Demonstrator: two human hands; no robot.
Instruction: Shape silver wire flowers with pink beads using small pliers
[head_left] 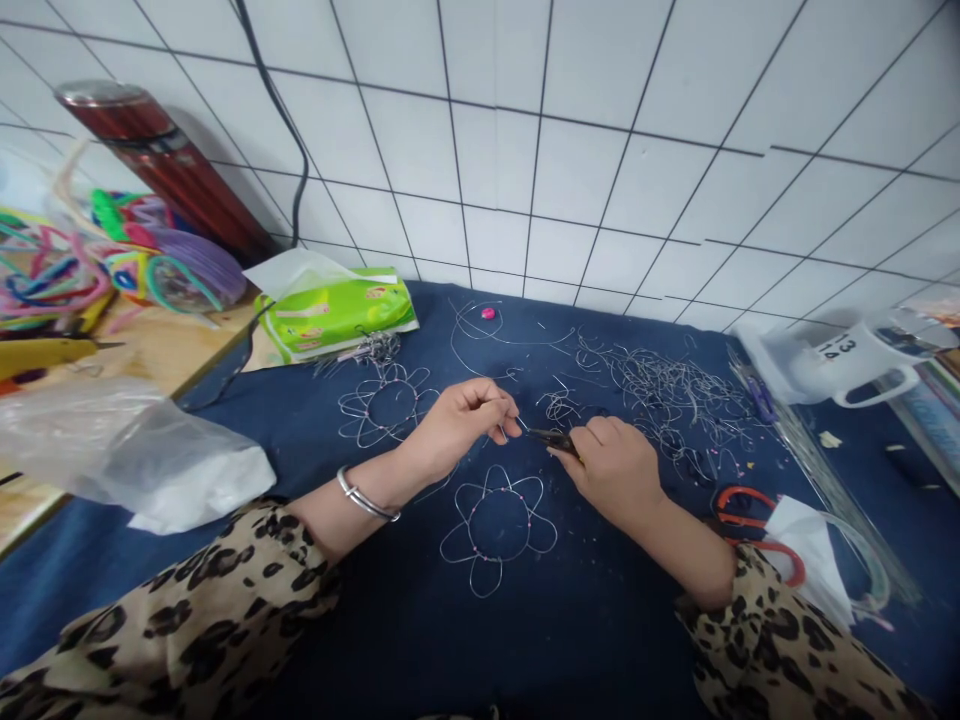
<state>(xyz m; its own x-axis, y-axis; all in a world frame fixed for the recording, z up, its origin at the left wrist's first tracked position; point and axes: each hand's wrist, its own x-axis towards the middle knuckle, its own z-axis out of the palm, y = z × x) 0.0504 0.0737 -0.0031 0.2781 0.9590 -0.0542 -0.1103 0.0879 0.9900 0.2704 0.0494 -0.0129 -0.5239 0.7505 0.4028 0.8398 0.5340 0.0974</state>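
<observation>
Between the fingertips of my left hand point(474, 420) is a thin silvery wire point(523, 424), pinched and only partly visible. My right hand point(611, 462) is wrapped round dark-jawed pliers point(552, 438), whose tips point left and meet the wire near my left fingers. Below my hands lies a flower-shaped wire ring point(499, 522) with looped petals and small pink beads. A second wire flower point(390, 402) lies behind my left forearm, partly covered by it.
A tangle of wire scraps point(667, 385) spreads at the right. Red-handled scissors point(761, 530) and a plastic jug point(840, 365) are farther right. A green tissue pack point(337, 315), a plastic bag point(135, 445) and a red thermos point(180, 170) stand left. The tiled wall point(495, 150) bounds the back.
</observation>
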